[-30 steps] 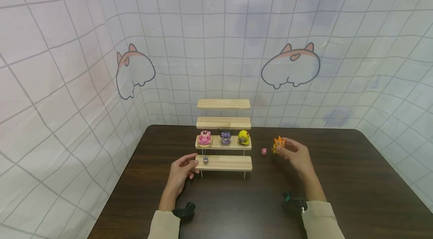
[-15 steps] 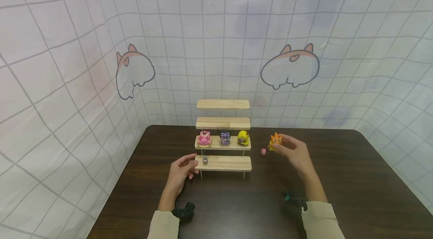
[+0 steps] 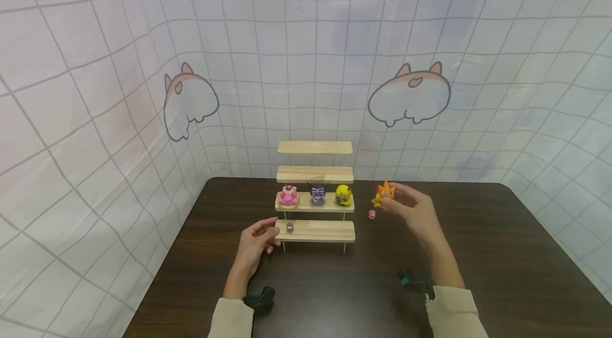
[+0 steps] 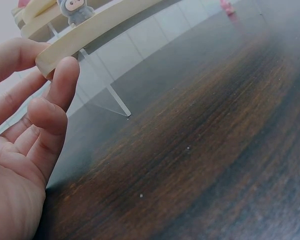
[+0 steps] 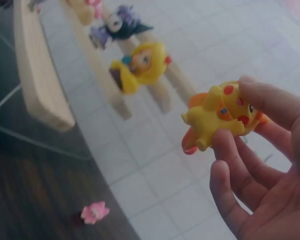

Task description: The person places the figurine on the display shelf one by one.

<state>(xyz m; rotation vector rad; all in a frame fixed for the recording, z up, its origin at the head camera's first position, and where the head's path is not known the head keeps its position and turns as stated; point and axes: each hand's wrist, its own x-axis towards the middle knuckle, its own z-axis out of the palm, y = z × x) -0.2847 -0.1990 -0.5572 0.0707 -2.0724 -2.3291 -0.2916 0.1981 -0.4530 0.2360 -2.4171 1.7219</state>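
Note:
My right hand (image 3: 415, 216) pinches a yellow figurine with an orange hood (image 5: 217, 117) between thumb and fingertips, held above the table right of the shelf. A small pink figurine (image 3: 372, 214) stands on the table just below it. At the left end of the lowest board, my left hand (image 3: 258, 238) grips the edge of the tiered wooden display shelf (image 3: 325, 230). Near that hand, a small grey figurine (image 4: 76, 10) stands on the board. The second board bears a pink figurine (image 3: 288, 196), a purple figurine (image 3: 317, 196) and a yellow-hooded figurine (image 3: 343, 195).
Two upper boards, the upper one (image 3: 315, 147) and the one below it (image 3: 314, 174), rise behind the figurines. Clear legs (image 4: 110, 92) carry the shelf on the dark wood table (image 3: 497, 253). A white grid-patterned cloth (image 3: 296, 61) stands behind and at both sides.
My right hand has lifted the orange-hooded figurine a little and carried it left toward the shelf, and the figurine has tilted. The left hand stays at the shelf's end.

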